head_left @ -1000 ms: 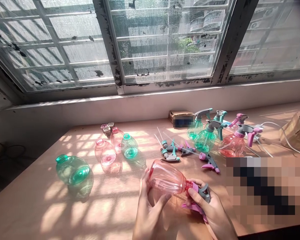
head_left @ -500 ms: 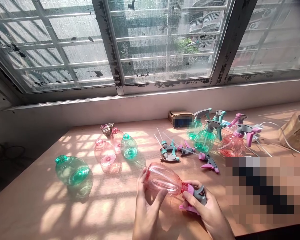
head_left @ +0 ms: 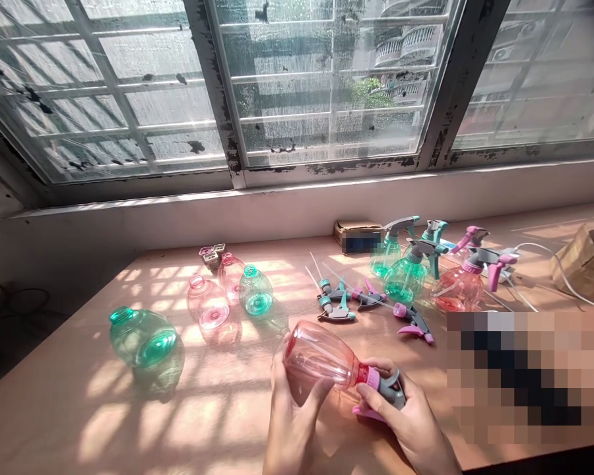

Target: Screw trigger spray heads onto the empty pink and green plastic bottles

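Observation:
Above the table's front part, a clear pink spray bottle [head_left: 319,356] lies sideways between my hands. My left hand [head_left: 294,409] is wrapped round its body, thumb along the near side. At its neck, my right hand [head_left: 400,409] grips the pink collar of a grey and pink trigger spray head [head_left: 389,386], which sits on the bottle's mouth. The pink trigger points down toward me. Beyond the bottle lie loose spray heads: green-and-grey ones [head_left: 334,303] and pink-and-grey ones [head_left: 414,323], some with thin tubes.
Headless bottles stand at left: a green one [head_left: 143,340], a pink one [head_left: 208,303], another pink one [head_left: 230,274] and a smaller green one [head_left: 256,290]. Bottles with heads, green [head_left: 404,277] and pink [head_left: 458,287], stand at right. A cardboard box [head_left: 341,237] sits by the wall; a blurred patch covers the lower right.
The bottle and both hands have shifted very slightly left. My right fingers have moved a little at the collar. Everything else on the table stays where it was.

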